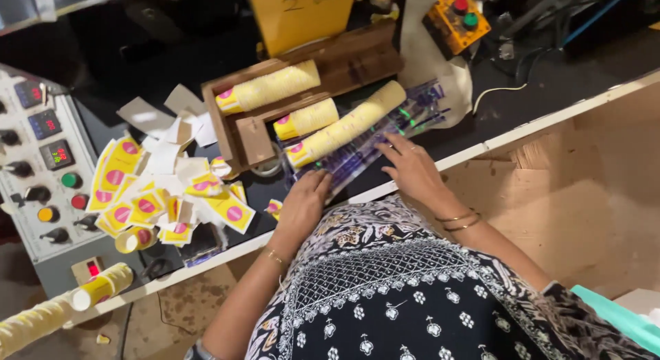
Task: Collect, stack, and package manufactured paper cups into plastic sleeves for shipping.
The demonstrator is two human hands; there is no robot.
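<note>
Hands both rest flat on a clear printed plastic sleeve (364,150) lying on the dark desk (522,99). The left hand (300,207) presses the sleeve's near end, fingers extended, grip open and closed on nothing. The right hand (411,169) lies on the sleeve's middle, fingers spread, likewise holding nothing. A long stack of yellow paper cups (347,125) lies on the sleeve, just beyond the fingertips (whether it is inside the plastic cannot be told). Two shorter cup stacks (275,87) sit in a wooden tray (357,57) behind. Loose yellow labels with pink dots (148,202) are heaped to the left, beside a control panel (41,167).
</note>
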